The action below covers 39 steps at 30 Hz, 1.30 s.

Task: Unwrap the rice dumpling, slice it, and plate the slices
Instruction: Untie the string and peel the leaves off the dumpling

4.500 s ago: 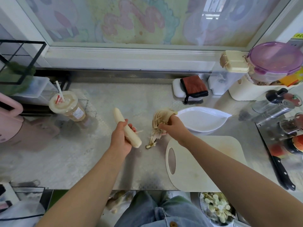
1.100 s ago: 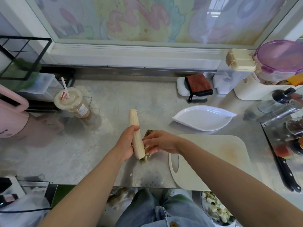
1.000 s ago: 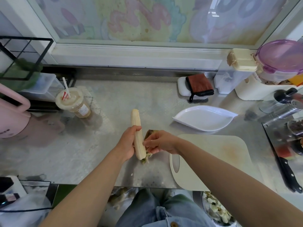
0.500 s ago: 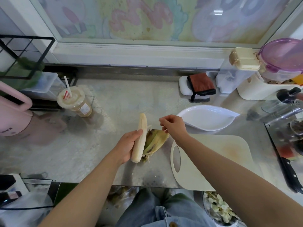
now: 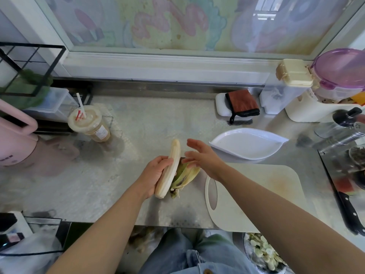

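Rice dumpling [image 5: 169,169], bare and pale, sits mid-frame, grasped in the left hand [image 5: 156,176]. The right hand [image 5: 201,157] hovers just beside it, fingers spread and empty, over what looks like the leaf wrapper [image 5: 186,174].

1 dumpling [image 5: 169,171], 1 plate [image 5: 248,145], 1 cutting bd [image 5: 256,194], 1 knife [image 5: 349,212]
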### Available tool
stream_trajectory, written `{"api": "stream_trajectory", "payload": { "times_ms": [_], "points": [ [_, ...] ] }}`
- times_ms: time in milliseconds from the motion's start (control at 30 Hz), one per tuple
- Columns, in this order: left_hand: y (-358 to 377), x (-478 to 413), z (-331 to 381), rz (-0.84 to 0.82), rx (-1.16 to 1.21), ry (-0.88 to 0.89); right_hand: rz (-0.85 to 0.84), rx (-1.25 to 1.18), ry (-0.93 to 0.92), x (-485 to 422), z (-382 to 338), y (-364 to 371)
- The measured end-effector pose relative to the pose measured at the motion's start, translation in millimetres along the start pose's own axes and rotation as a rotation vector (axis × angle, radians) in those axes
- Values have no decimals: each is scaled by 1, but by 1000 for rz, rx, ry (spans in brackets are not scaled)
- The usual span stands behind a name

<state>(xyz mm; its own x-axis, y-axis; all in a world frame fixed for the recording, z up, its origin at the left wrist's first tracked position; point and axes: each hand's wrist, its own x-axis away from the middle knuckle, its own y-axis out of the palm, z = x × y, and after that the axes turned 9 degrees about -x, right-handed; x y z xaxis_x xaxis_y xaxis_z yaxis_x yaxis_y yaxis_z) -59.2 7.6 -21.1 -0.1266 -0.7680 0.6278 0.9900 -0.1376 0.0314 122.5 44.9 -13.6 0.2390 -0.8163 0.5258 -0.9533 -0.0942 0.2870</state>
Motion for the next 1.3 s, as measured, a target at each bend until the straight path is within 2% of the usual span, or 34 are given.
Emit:
{"api": "stream_trajectory", "payload": {
  "times_ms": [67, 200, 400, 533, 733, 767, 833, 900, 1000, 1067, 1200, 1300],
  "points": [
    [0, -2, 0, 26, -55, 15, -90, 32, 51, -3, 3, 2],
    [-2, -2, 1, 28, -74, 9, -93, 172, 78, -5, 3, 1],
    [-6, 0, 1, -12, -34, -44, 21, 298, -14, -7, -5, -7],
    [-6, -2, -1, 29, -14, -33, 57, 250, -61, -7, -9, -9],
    [-3, -9, 1, 228, 194, -44, -204, 332, 248, 2, -13, -14],
    [-4, -11, 0, 270, 244, -48, -171, 360, 222, 2, -12, -14],
    [-6, -12, 2, 332, 379, -66, -8, 421, 53, -1, -10, -14],
    [-8, -12, 3, 326, 518, -81, 89, 586, -107, -2, -7, -8],
    [-8, -10, 6, 236, 591, -89, -21, 1026, -202, -1, 7, 7],
    [-6, -10, 7, 221, 575, -89, -89, 1180, -213, -2, 19, 12],
    [2, -7, 10, 215, 528, -70, 77, 1156, -246, -3, 14, 11],
    [6, -8, 10, 203, 477, -24, 147, 787, -222, -3, 1, 14]
  ]
}}
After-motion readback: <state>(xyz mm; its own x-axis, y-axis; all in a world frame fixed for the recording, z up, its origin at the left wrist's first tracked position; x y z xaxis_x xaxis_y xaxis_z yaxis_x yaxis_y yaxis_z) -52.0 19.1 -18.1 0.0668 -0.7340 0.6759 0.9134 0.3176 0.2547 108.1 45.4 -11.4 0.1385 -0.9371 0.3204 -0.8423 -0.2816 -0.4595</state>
